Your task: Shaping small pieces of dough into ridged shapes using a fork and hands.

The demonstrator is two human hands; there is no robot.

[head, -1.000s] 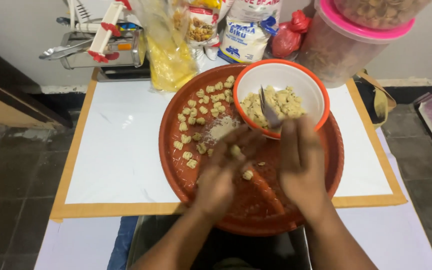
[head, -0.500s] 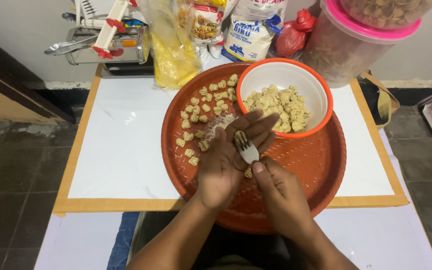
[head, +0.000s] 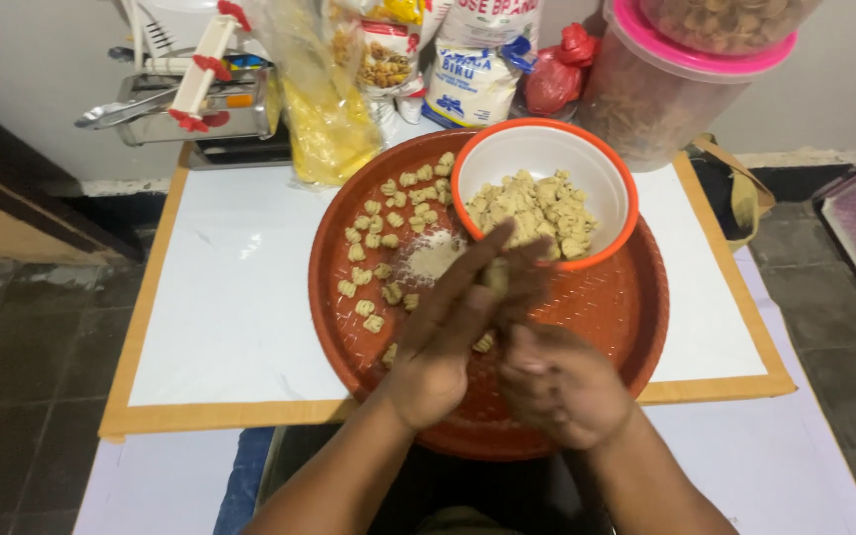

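Dough piece (head: 495,274) rests on the flat, open left hand (head: 445,337), which serves as a working surface above the round red tray (head: 636,317); the right hand (head: 562,381) sits curled just beside it, whether gripping anything I cannot tell; shaped pieces (head: 378,248) lie at the tray's left, raw lumps fill the orange-rimmed bowl (head: 587,163) at far right, within reach; the white counter (head: 230,297) carries everything.
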